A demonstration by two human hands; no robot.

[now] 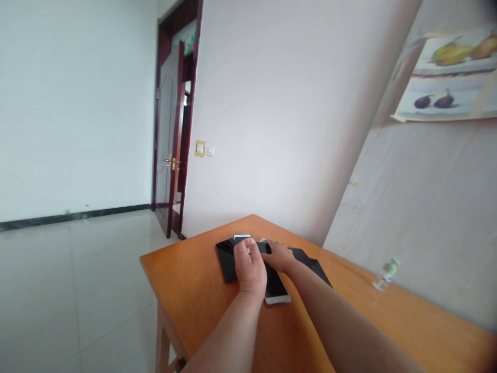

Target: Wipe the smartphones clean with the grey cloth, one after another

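On a dial centred on the left hand (250,264) and right hand (278,254), twelve at the far corner of the table (186,290), the widest passage is over bare wood at eight o'clock, out to the edge. A dark device (225,259) blocks low travel at nine, a white-edged phone (243,237) at eleven. At three, dark flat devices (320,269) crowd the right forearm; past them, tabletop runs to a small bottle (386,274). A silver-edged phone (276,287) fills half past five, between the forearms. The wall (272,129) bars twelve to one.
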